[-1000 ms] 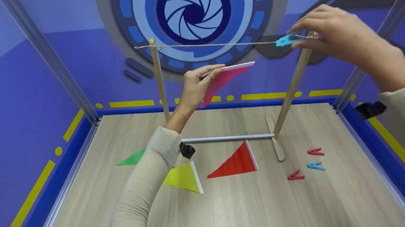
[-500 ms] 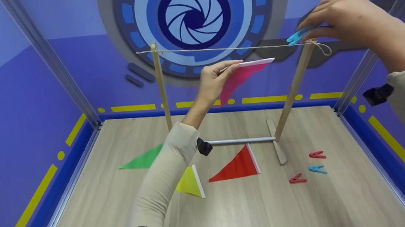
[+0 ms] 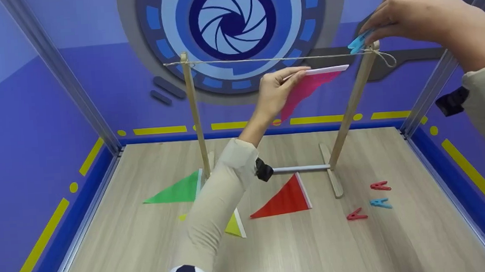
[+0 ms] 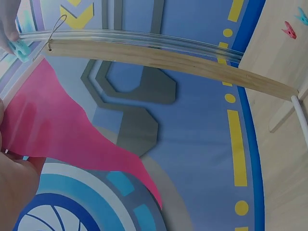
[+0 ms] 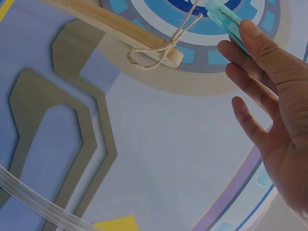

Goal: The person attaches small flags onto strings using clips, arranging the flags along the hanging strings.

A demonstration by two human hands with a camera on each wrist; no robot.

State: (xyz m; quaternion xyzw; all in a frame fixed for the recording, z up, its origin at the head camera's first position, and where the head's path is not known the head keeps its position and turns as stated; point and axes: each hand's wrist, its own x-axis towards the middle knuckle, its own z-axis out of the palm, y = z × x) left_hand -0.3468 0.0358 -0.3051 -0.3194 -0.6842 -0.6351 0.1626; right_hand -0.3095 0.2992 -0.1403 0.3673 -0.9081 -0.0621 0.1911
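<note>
A pink triangular flag (image 3: 307,89) with a white top edge hangs from my left hand (image 3: 275,92), which pinches that edge between thumb and fingers. The flag is just under the string (image 3: 262,59) tied between two wooden posts. My right hand (image 3: 426,16) pinches a light blue clothespin (image 3: 357,43) between thumb and index finger. Its jaws point down at the string, close to the knot at the right post (image 3: 353,107). In the right wrist view the other fingers of this hand spread away from the clothespin (image 5: 226,21).
On the wooden table lie a green flag (image 3: 178,191), a yellow flag (image 3: 234,228) partly behind the left sleeve, and a red flag (image 3: 287,199). Two red clothespins (image 3: 380,185) and a blue one (image 3: 381,203) lie at the right. A white bar (image 3: 300,169) joins the posts' feet.
My left hand has carried the pink flag rightward along the string, toward the right post. My right hand has risen and tilted the clothespin, bringing its jaws downward at the string.
</note>
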